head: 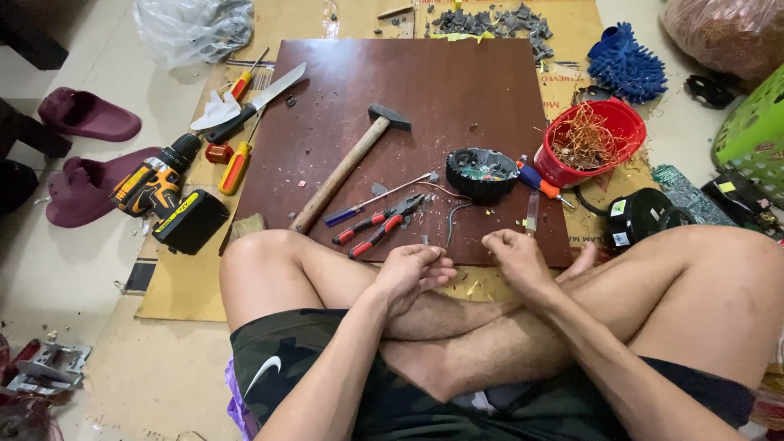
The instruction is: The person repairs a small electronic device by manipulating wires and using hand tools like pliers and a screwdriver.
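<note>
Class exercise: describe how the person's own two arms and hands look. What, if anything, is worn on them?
Both forearms are bare, with no sleeves in view. The left hand and right hand wear no gloves, and no rings, watch or wristband show.

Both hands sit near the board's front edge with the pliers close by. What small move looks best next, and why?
Probably the left hand reaching forward for the red-handled pliers. They lie just ahead of it on the brown board. Both hands look empty, though the right hand is curled, and the round black part still trails a thin wire.
</note>
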